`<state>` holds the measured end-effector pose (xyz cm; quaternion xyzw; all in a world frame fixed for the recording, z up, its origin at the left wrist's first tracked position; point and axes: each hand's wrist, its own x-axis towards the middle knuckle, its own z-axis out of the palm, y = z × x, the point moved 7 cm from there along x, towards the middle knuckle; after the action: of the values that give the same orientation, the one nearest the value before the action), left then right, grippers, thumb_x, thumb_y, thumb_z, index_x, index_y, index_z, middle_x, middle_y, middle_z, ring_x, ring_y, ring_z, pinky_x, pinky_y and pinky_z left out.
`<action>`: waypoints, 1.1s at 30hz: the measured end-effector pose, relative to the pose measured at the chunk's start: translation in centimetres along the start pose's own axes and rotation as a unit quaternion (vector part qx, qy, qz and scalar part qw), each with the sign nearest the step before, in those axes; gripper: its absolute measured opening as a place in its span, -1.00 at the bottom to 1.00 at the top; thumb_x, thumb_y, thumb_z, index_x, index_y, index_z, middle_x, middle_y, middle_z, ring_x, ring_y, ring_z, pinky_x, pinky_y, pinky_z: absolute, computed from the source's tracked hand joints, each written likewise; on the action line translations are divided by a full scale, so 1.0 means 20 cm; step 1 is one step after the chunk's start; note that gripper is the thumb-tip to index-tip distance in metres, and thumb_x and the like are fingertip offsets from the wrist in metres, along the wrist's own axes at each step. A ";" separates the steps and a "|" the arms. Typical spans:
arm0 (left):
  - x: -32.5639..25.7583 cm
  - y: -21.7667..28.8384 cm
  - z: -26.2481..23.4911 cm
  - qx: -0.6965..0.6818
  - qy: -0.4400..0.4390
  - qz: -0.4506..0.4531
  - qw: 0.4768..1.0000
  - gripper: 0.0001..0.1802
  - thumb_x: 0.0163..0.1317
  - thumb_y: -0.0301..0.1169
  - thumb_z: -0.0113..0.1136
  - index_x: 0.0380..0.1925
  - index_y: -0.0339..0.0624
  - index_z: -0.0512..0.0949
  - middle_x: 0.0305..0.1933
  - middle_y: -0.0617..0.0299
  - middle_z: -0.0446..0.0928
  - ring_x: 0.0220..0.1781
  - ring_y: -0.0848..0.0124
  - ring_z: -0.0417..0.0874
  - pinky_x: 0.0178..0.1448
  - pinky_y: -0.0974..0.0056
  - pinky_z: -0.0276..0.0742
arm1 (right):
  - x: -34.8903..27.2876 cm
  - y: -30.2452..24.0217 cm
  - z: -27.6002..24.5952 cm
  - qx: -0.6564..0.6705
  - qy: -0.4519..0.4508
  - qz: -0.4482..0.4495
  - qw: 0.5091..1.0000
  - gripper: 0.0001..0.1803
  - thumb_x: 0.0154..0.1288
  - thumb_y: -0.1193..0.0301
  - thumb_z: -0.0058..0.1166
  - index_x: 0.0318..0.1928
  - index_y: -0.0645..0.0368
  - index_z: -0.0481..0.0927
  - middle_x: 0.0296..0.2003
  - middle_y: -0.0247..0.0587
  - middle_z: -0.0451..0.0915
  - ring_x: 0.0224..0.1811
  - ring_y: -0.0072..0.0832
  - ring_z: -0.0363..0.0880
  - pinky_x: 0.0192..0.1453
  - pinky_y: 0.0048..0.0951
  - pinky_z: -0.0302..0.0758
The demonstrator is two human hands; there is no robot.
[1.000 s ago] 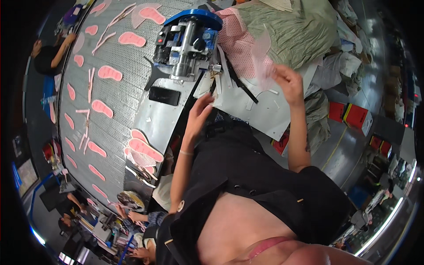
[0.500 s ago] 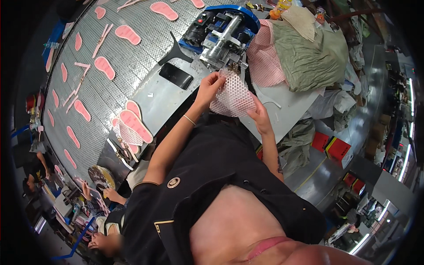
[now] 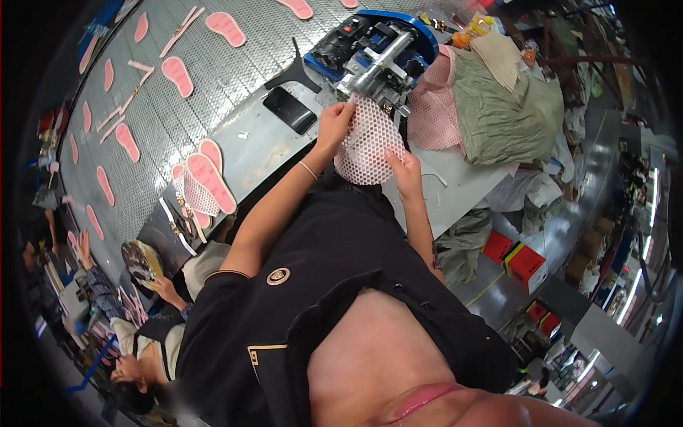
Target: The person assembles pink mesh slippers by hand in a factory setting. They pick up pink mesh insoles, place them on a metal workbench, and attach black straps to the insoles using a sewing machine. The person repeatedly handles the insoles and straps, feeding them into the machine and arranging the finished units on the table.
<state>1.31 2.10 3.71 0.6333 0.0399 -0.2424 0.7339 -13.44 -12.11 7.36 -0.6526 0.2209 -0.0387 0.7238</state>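
A piece of white perforated mesh point(image 3: 366, 146) hangs between my two hands, below a blue-framed metal machine point(image 3: 377, 67). Its upper left edge is pinched by my left hand point(image 3: 336, 124), just under the machine's front. My right hand point(image 3: 405, 173) grips the mesh at its lower right side, thumb lying on top. The mesh's upper end reaches up to the machine's metal head; whether it is clamped there I cannot tell. A black phone point(image 3: 289, 110) lies on the metal table left of my left hand.
Several pink insoles point(image 3: 178, 77) and thin strips lie on the conveyor belt point(image 3: 235, 78) at the left. Stacked insoles point(image 3: 211, 183) sit near the table edge. Right of the machine are pink mesh point(image 3: 432, 114) and a green cloth point(image 3: 505, 107). A co-worker point(image 3: 153, 334) is at lower left.
The mesh has turned to face me more and hangs straighter; my right hand has shifted its grip on it. The belt's insoles have moved, and the whole view has shifted slightly.
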 end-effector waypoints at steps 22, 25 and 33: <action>-0.39 -0.32 -0.07 -0.320 0.110 -0.200 0.919 -0.83 0.32 -0.40 0.15 -0.14 -0.17 0.51 -0.27 0.28 0.57 -0.34 0.46 0.59 -0.29 0.36 0.60 | 0.46 -0.13 0.18 -0.110 -0.019 -0.084 0.990 -0.76 0.20 0.45 0.20 -0.21 0.42 0.61 -0.40 -0.14 0.71 -0.40 -0.55 0.65 -0.29 -0.55 0.51; -0.36 -0.38 -0.05 -0.370 0.131 -0.178 0.902 -0.86 0.34 -0.42 0.11 -0.16 -0.22 0.51 -0.28 0.25 0.55 -0.37 0.45 0.57 -0.31 0.37 0.60 | 0.48 -0.19 0.14 -0.141 -0.033 -0.045 0.988 -0.79 0.21 0.48 0.17 -0.23 0.42 0.61 -0.42 -0.13 0.70 -0.42 -0.57 0.66 -0.31 -0.58 0.52; -0.26 -0.40 -0.33 -0.399 0.260 -0.132 0.869 -0.91 0.30 -0.49 0.14 -0.22 -0.23 0.50 -0.38 0.23 0.50 -0.41 0.42 0.53 -0.35 0.36 0.56 | 0.37 -0.18 0.30 -0.144 -0.127 -0.011 0.981 -0.81 0.26 0.44 0.13 -0.24 0.35 0.63 -0.44 -0.22 0.69 -0.46 -0.60 0.63 -0.35 -0.60 0.51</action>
<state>-4.85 9.35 -2.98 0.3153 0.4058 -0.1266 0.8485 -3.68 -9.61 9.15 -0.7518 0.1232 0.0692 0.6441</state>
